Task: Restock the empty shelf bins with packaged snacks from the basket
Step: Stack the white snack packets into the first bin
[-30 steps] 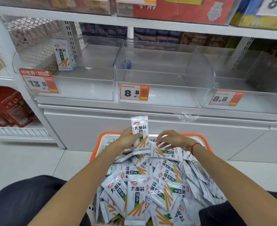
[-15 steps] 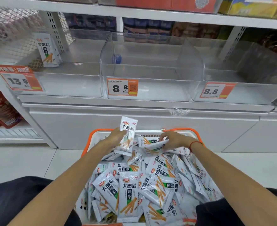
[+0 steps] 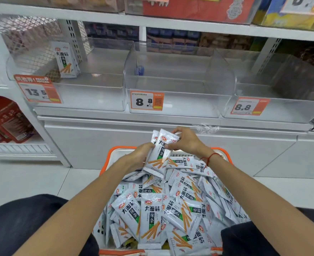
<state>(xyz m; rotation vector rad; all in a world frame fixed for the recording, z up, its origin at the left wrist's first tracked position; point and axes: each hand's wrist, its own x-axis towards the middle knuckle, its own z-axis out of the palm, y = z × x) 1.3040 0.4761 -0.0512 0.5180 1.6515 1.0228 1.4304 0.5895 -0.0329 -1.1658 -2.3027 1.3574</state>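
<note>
packets (image 3: 160,150), two of them stacked together, sit upright between my hands above the far end of the basket (image 3: 224,151). my left hand (image 3: 140,157) curls round their lower left edge, and my right hand (image 3: 185,140) pinches the top right corner, thumb on the front and fingers bent over the top. a red string (image 3: 209,157) circles my right wrist.

the orange-rimmed basket is on the floor between my knees, heaped with more of the same white snack packs (image 3: 150,224), lying at all angles, most face up with green and orange print.

beyond it, on the shelf, three clear bins stand side by side. the left bin (image 3: 97,97) holds one pack (image 3: 66,60) standing upright against its far left side, and carries a price tag (image 3: 38,90) reading 13.5. the middle bin (image 3: 180,106) has a small blue thing (image 3: 139,70) at its back, too blurred to name, and an 8.8 tag (image 3: 146,101). the right bin (image 3: 282,111) has another 8.8 tag (image 3: 248,107). a scrap of clear wrap (image 3: 206,128) lies on the ledge just below.
</note>
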